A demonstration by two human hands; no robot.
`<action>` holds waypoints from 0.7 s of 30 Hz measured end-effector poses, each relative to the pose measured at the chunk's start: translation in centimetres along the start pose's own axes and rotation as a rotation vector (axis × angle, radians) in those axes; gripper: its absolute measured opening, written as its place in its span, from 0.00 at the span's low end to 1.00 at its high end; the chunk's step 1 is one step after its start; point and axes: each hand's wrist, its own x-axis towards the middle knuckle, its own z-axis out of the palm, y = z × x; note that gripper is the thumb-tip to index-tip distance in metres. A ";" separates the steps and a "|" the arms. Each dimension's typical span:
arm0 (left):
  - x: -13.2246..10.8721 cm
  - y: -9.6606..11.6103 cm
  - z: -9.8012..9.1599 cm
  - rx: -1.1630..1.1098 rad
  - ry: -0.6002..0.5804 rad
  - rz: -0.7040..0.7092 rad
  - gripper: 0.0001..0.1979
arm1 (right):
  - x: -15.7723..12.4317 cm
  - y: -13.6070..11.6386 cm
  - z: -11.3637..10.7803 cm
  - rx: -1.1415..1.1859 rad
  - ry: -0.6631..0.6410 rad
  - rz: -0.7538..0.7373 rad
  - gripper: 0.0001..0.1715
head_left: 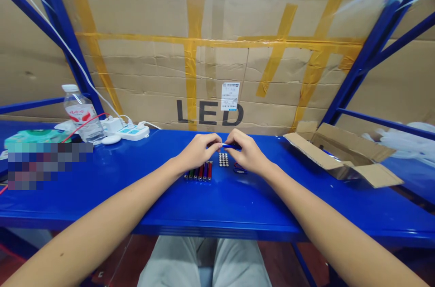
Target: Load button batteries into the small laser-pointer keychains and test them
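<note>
My left hand (pixel 199 151) and my right hand (pixel 247 153) meet over the blue shelf (pixel 136 187), both pinched on a small blue cylinder (pixel 231 145) held between them. Its silver end points toward my left fingers. Below my left hand lies a row of several small coloured cylinders (pixel 199 172), side by side. A cluster of several small silver button cells (pixel 223 159) sits between my hands. A small dark ring-like part (pixel 239 169) lies under my right hand.
An open cardboard box (pixel 343 153) lies at the right. At the left stand a water bottle (pixel 83 115), a white power strip (pixel 131 131) and a green tissue pack (pixel 34 135). A taped cardboard sheet marked LED (pixel 210 51) closes the back.
</note>
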 end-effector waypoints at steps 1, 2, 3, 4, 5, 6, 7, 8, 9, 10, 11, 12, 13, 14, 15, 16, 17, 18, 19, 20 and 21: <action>0.0 -0.1 0.1 0.006 0.000 0.007 0.07 | 0.0 0.0 0.0 0.007 -0.010 -0.002 0.07; -0.1 -0.2 0.1 0.015 0.000 0.016 0.07 | 0.0 -0.1 -0.1 0.014 -0.024 0.000 0.06; -0.2 -0.2 0.2 0.026 0.003 0.026 0.07 | 0.0 -0.1 -0.1 0.020 -0.038 0.003 0.05; -0.2 -0.3 0.2 0.039 0.007 0.038 0.07 | 0.0 -0.1 -0.1 0.025 -0.050 0.010 0.04; -0.3 -0.4 0.3 0.053 0.013 0.050 0.07 | 0.0 -0.1 -0.2 0.031 -0.059 0.020 0.04; -0.3 -0.4 0.3 0.068 0.019 0.062 0.07 | 0.0 -0.2 -0.2 0.040 -0.067 0.037 0.03; -0.3 -0.5 0.4 0.082 0.025 0.075 0.07 | 0.0 -0.2 -0.3 0.054 -0.077 0.059 0.02; -0.3 -0.5 0.4 0.098 0.027 0.089 0.07 | 0.0 -0.2 -0.4 0.074 -0.088 0.087 0.02; -0.4 -0.5 0.4 0.114 0.024 0.104 0.07 | 0.1 -0.3 -0.5 0.099 -0.103 0.118 0.03; -0.4 -0.5 0.4 0.133 0.016 0.121 0.07 | 0.1 -0.3 -0.5 0.126 -0.121 0.153 0.04; -0.4 -0.6 0.4 0.152 0.006 0.139 0.07 | 0.1 -0.3 -0.6 0.152 -0.140 0.189 0.05; -0.4 -0.6 0.4 0.171 -0.004 0.157 0.08 | 0.2 -0.4 -0.6 0.176 -0.160 0.224 0.06; -0.4 -0.6 0.4 0.188 -0.012 0.174 0.08 | 0.2 -0.4 -0.6 0.199 -0.177 0.255 0.07; -0.4 -0.6 0.4 0.202 -0.017 0.191 0.08 | 0.2 -0.5 -0.7 0.220 -0.193 0.283 0.07; -0.4 -0.6 0.4 0.213 -0.019 0.206 0.09 | 0.2 -0.5 -0.7 0.241 -0.208 0.306 0.08; -0.4 -0.6 0.4 0.223 -0.023 0.220 0.09 | 0.2 -0.5 -0.7 0.262 -0.219 0.325 0.09; -0.4 -0.6 0.4 0.232 -0.027 0.234 0.09 | 0.2 -0.5 -0.6 0.283 -0.230 0.341 0.10; -0.5 -0.6 0.4 0.241 -0.034 0.248 0.10 | 0.2 -0.5 -0.6 0.303 -0.240 0.357 0.11; -0.5 -0.7 0.4 0.247 -0.042 0.263 0.10 | 0.2 -0.5 -0.6 0.323 -0.252 0.375 0.12; -0.5 -0.7 0.4 0.252 -0.051 0.275 0.10 | 0.2 -0.5 -0.6 0.344 -0.266 0.393 0.13; -0.5 -0.8 0.4 0.253 -0.061 0.285 0.10 | 0.2 -0.4 -0.6 0.368 -0.282 0.414 0.15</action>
